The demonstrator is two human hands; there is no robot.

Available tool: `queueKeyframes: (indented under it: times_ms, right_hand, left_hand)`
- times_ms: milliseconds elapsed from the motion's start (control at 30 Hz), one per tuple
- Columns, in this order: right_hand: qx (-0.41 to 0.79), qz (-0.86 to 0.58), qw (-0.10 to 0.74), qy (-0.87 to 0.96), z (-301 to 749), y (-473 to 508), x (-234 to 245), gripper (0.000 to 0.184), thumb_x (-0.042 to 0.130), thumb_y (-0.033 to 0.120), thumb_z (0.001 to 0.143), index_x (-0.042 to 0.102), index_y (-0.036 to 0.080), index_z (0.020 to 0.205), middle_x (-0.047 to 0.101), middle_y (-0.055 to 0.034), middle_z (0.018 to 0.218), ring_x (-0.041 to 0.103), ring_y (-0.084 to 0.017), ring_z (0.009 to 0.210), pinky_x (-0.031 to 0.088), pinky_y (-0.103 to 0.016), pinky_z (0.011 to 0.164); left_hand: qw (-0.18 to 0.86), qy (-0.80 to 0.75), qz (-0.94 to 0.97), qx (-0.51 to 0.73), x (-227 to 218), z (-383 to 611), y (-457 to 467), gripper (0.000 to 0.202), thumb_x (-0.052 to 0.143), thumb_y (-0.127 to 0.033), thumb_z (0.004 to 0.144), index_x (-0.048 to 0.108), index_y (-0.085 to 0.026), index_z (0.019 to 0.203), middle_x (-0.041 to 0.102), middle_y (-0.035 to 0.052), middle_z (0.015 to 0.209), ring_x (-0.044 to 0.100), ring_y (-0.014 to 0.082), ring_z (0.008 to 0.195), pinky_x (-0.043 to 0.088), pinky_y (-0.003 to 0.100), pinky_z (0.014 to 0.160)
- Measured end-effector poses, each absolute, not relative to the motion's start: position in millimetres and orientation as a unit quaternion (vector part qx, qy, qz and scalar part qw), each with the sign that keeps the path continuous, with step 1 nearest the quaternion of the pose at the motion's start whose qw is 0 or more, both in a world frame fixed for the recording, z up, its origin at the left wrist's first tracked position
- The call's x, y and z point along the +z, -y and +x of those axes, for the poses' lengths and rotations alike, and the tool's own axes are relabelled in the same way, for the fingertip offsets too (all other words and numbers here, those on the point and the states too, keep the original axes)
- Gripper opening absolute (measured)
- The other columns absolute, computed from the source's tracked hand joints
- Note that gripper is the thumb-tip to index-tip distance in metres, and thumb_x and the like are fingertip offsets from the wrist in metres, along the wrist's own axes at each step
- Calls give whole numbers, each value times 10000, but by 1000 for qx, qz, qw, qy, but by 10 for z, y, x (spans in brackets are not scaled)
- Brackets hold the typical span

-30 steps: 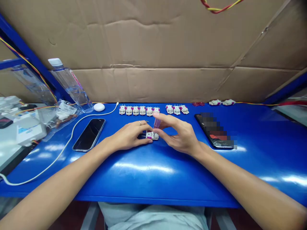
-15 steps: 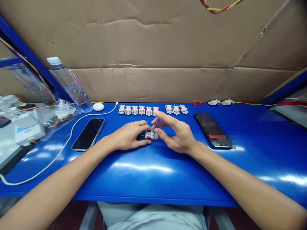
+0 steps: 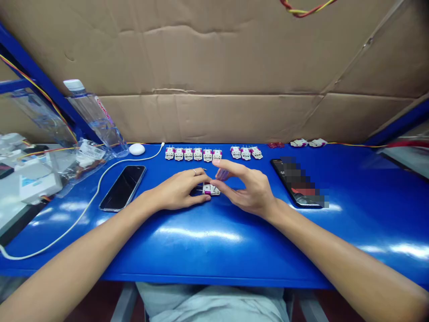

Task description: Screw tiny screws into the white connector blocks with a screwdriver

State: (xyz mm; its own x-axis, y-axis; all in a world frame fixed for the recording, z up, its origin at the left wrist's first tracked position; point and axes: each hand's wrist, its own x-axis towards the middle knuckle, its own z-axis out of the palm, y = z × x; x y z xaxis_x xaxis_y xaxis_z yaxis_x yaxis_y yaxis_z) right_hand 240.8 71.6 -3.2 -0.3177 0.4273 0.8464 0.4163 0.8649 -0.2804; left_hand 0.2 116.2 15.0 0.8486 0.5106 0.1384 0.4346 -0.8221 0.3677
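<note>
A person's left hand (image 3: 181,190) lies flat on the blue tabletop (image 3: 214,255), its grip closed lightly on a small white-and-pink module (image 3: 211,189) and pinning it down. The right hand (image 3: 250,190) pinches a tiny clear pink piece (image 3: 221,174) in a narrow grip just above the module (whether they touch is unclear). This looks like a fitting step, which calls for lining the piece up squarely. A row of modules (image 3: 193,154) lies beyond the grips, and a phone (image 3: 123,187) lies to their left.
</note>
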Motion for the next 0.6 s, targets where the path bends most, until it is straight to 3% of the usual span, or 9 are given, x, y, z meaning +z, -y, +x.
queueKeyframes:
  times_ms: [200,333,500,600]
  right_hand:
    - [35,-275,503,819,2431,-740,-37,700,635,167,1079,391,335,1713,788,-58,1406,854,-189,1000,731,-328,933]
    - [8,-273,533,801,2444,-738,-40,692,759,188,1020,499,347,1641,815,-46,1343,857,-194,957,737,-320,901]
    - [30,-281,491,824,2438,-719,-2,640,632,178,1083,455,328,1680,791,-47,1405,851,-204,1062,721,-348,988]
    - [24,-279,517,809,2430,-712,6,577,723,193,1046,573,304,1593,817,-49,1346,851,-211,1066,713,-343,1008]
  left_hand:
    - [163,-255,947,106,150,5,-1160,354,679,-402,1068,692,-213,1367,702,117,1342,699,287,1184,568,404,1032]
    - [168,-256,947,100,161,11,-1161,323,671,-405,1072,712,-205,1322,704,118,1318,704,289,1162,574,410,1018]
    - [166,-254,947,104,166,8,-1160,327,678,-397,1066,702,-209,1331,703,114,1326,702,287,1175,571,407,1029]
    - [168,-254,947,103,168,8,-1158,294,667,-408,1073,712,-210,1286,709,109,1304,707,280,1156,575,396,1005]
